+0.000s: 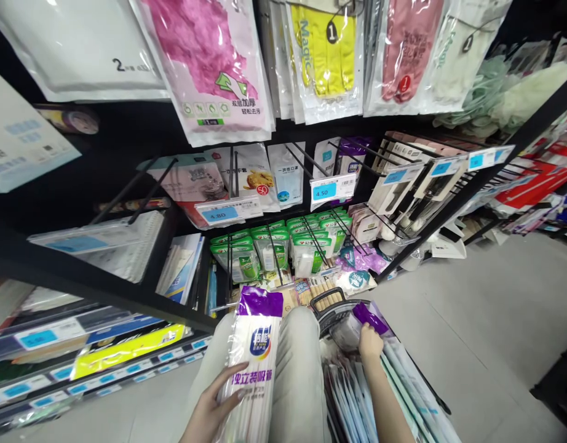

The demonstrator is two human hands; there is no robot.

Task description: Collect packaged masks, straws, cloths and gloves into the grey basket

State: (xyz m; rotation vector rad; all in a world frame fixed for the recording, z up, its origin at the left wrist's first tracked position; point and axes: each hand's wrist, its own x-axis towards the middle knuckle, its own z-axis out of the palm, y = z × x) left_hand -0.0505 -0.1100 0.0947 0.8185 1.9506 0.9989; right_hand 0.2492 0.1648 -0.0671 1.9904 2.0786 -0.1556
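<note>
My left hand point(218, 400) is closed round a clear pack of drinking straws point(253, 369) with a purple top and purple lettering. The pack stands nearly upright over my left knee, its lower end cut off by the frame. On the right, my right hand point(371, 339) grips the purple top of a clear plastic pack point(350, 331) inside a dark shopping basket point(328, 318). What that pack contains is hard to make out. Several blue and pale green flat packets point(350, 394) stand in the basket beside my right forearm.
Ahead stands a black rack with hooks bearing glove packets point(327, 55), green-and-white packages point(272, 249) and price tags point(329, 189). Notebooks point(122, 246) and other stationery fill shelves at left. My knees point(297, 357) are bent before the rack. Grey floor point(491, 307) stretches to the right.
</note>
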